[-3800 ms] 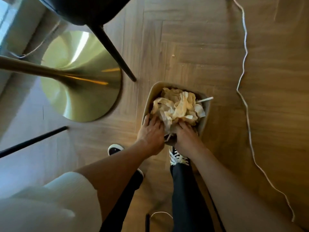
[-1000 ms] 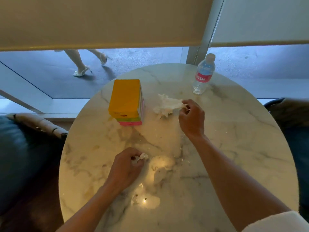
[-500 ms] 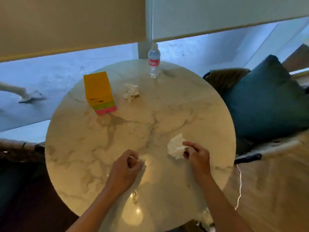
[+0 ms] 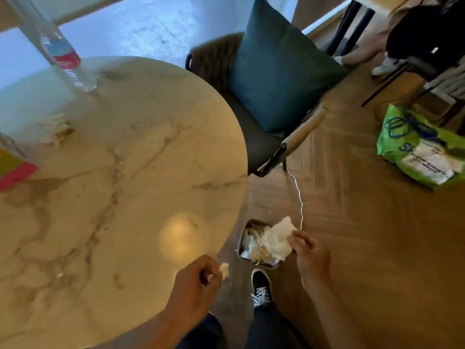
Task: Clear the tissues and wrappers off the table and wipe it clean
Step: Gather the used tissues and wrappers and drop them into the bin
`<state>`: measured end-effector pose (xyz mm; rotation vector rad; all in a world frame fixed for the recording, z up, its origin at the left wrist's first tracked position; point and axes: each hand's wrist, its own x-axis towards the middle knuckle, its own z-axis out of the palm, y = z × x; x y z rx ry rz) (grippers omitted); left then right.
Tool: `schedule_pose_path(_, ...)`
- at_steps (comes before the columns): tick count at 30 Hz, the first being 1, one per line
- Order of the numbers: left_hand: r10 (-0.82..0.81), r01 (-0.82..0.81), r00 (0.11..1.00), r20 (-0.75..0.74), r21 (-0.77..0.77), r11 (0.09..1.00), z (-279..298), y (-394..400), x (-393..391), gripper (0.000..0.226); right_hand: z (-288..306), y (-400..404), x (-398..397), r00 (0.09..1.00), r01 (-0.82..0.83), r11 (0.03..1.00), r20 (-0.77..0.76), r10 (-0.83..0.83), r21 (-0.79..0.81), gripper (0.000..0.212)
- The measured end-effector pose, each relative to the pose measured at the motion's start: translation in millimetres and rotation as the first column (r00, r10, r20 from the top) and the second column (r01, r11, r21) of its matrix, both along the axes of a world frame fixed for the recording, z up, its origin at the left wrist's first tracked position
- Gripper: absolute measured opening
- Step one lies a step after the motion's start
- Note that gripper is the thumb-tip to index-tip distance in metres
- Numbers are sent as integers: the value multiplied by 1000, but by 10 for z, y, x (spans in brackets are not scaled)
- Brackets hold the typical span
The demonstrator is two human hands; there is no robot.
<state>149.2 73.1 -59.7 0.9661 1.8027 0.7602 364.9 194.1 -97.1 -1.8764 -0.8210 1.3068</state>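
Window daylight, lamp glare on the table (image 4: 125, 172), motion-blurred edges.

Marble table (image 4: 141, 197) with bottle (image 4: 66, 62), tissue (image 4: 54, 129), box (image 4: 12, 170).

single head-worn view, looking steeply down, table (image 4: 120, 172) at left, floor (image 4: 364, 235) at right, both close below

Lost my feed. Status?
Right hand holds tissue over bin. Left hand pinches scrap. One tissue left on table. Path clear.
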Motion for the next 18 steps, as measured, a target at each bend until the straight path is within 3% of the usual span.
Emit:
schedule_pose_path(5, -168, 163, 985, -31, -124, 979, -494, 296, 631, 43, -467, 85, 599, 990, -62, 997, 124, 68, -55, 15)
schedule_pose_path(9, -267, 248, 962, -62, -219, 944, -1033, 636, 1062, 28, -983, 216, 953, 953, -215, 967, 189, 238, -136, 22)
schedule_pose_path(12, -432, 391, 899, -73, -311, 866, -1621, 897, 1242, 51, -1390, 302, 1098, 900, -358, 904, 169, 401, -233, 31)
schedule_pose_path(15, -553, 468, 827, -100, -421, 777, -2192, 1130, 1343, 74, -1834, 401, 1140, 817, -507, 819, 153, 556, -268, 39)
schedule_pose_path(18, -644, 506, 743, -181, -478, 718, -2717, 1387, 1415, 86, -2324, 509, 1141, 667, -657, 699, 215, 713, -283, 46)
